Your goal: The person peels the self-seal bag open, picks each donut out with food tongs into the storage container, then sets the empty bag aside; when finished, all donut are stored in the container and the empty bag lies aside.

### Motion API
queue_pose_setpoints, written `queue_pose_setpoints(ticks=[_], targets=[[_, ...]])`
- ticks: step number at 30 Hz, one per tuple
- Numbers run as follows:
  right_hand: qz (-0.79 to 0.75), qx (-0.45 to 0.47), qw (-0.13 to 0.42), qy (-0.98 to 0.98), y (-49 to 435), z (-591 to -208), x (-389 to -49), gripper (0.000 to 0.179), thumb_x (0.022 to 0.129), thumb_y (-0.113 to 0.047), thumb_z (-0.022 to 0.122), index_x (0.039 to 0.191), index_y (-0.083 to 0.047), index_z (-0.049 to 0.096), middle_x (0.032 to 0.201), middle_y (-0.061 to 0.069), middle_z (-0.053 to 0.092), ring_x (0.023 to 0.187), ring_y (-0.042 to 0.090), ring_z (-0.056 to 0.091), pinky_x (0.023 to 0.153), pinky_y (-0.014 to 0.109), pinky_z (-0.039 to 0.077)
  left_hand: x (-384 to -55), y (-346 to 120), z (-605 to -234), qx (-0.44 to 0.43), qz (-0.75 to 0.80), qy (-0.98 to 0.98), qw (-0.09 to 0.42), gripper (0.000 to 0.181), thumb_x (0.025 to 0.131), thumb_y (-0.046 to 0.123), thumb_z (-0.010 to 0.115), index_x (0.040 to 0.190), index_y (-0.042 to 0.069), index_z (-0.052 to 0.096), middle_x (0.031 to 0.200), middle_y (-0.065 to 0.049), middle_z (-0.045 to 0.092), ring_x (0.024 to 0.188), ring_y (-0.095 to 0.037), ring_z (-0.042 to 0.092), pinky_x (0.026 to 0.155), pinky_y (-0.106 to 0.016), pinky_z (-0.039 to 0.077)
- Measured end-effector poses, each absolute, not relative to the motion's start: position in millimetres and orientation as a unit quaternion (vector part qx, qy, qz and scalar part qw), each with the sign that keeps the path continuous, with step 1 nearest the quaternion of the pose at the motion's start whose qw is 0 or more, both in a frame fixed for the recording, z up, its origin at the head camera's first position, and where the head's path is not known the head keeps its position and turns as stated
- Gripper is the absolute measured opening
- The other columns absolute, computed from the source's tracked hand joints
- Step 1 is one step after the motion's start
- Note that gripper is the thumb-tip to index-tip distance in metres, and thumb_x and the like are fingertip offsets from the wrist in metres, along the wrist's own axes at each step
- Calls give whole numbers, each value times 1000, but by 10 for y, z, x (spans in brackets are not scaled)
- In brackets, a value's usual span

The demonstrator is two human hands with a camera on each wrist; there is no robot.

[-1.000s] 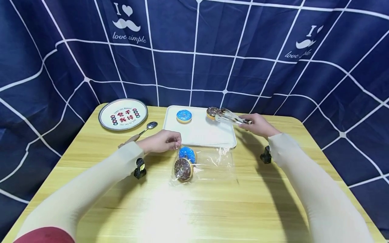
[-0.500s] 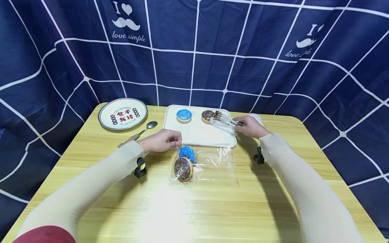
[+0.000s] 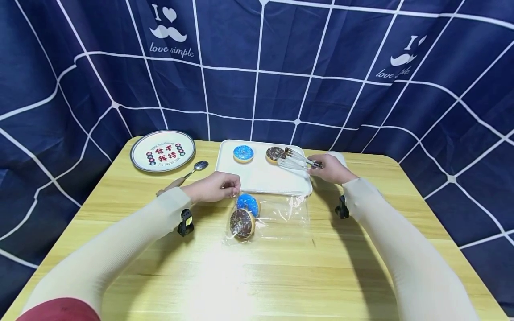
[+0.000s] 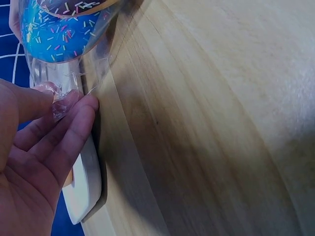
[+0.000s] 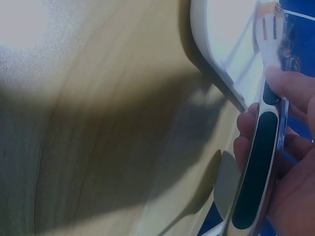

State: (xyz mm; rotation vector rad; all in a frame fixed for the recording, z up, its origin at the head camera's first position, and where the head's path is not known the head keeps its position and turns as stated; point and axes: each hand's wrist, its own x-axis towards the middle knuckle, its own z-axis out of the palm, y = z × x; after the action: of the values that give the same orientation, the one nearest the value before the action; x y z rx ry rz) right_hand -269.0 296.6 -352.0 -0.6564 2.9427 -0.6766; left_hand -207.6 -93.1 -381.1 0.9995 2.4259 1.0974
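My left hand (image 3: 214, 186) pinches the edge of a clear plastic bag (image 3: 283, 218); the crumpled film shows between thumb and fingers in the left wrist view. Inside the bag lie a blue sprinkled donut (image 3: 248, 204) and a chocolate sprinkled donut (image 3: 242, 223). My right hand (image 3: 330, 168) grips tongs (image 5: 263, 162) with dark green grips and a white slotted end. The tongs' spread ends lie by the right side of another chocolate donut (image 3: 275, 154) on the white tray (image 3: 273, 179); whether they touch it I cannot tell. A second blue donut (image 3: 243, 153) sits at the tray's left.
A round plate (image 3: 162, 150) with red characters stands at the far left. A spoon (image 3: 199, 166) lies between it and the tray, its handle partly behind the left hand. A white rounded object (image 3: 338, 157) is partly hidden behind the right hand. A dark blue curtain (image 3: 281, 89) hangs behind the table.
The right hand and tongs have moved left and slightly down. The chocolate donut went from the tongs to the tray, and the tongs' ends have spread apart. The left hand stays put.
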Motion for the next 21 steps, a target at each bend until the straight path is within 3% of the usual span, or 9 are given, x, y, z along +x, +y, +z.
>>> queue_pose_setpoints(ticks=[7,15,21], targets=[[-238,-201,23,950,3030,-3500,-2692,52,95,-12,74,139,10,58,116,31,70,110,43,66,99,55,52,-2062,-945,-3819,336,383,847,155,15,104,-2,55,92,5,61,88,-9,68,80,-12,63,75,-23,56],[-242,-222,40,943,3225,-3303,-2549,46,96,-14,76,137,3,63,118,22,72,105,25,66,88,22,51,-2070,-958,-3814,340,387,843,152,13,103,-2,55,93,3,61,90,-14,69,83,-21,66,75,-23,56],[-227,-235,42,944,3353,-3173,-2326,45,97,-18,76,137,-2,65,117,16,76,103,13,67,86,16,51,-2078,-949,-3802,346,381,845,148,13,103,-2,55,92,3,61,89,-14,70,82,-17,66,74,-23,56]])
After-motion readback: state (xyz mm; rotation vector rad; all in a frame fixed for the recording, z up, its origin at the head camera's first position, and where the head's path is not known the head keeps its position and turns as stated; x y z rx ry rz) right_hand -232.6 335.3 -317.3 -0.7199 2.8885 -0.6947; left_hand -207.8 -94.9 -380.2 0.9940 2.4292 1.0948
